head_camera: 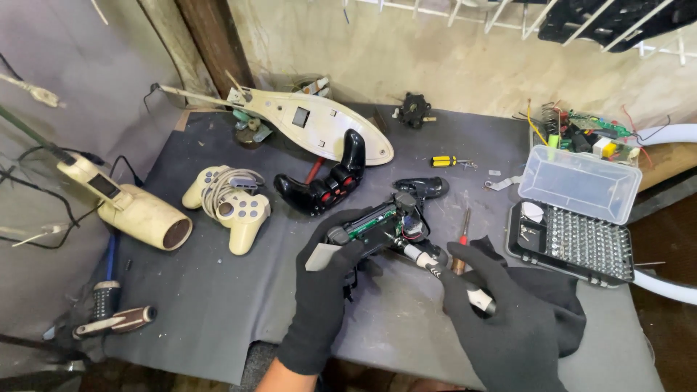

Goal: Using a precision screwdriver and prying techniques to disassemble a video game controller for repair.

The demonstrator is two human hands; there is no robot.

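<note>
Nearest the front edge of the mat (218, 319), both gloved hands work close together over one thing: the left hand (323, 287) is clamped around an opened black gamepad (381, 229), its green circuit board and thin wires exposed, and the right hand (501, 305) grips a small screwdriver (428, 263) whose tip is set into the gamepad's body. The gamepad sits just off the mat, near the middle of the front edge, beside a dark cloth (559, 290) under the right wrist. As a judgement, a slip of the tip looks the main risk: with the board bare and the wires slack, a sideways skid could nick a trace or tear a lead, and thick gloves dull the feel of a screw about to strip or drop. A loose screw could also roll off and vanish into the clutter. At the right edge lies an open bit case (573, 243) with its clear lid up; at the front left corner rests a wood-handled tool (116, 321). Farther back are a cream gamepad (232, 203) wrapped in its cord, a whole black gamepad (327, 181) and a beige dryer (138, 210) at the left edge. Along the back edge lie a long white shell (305, 120) and a yellow-handled driver (444, 160), with a heap of boards (588, 134) in the far right corner.
</note>
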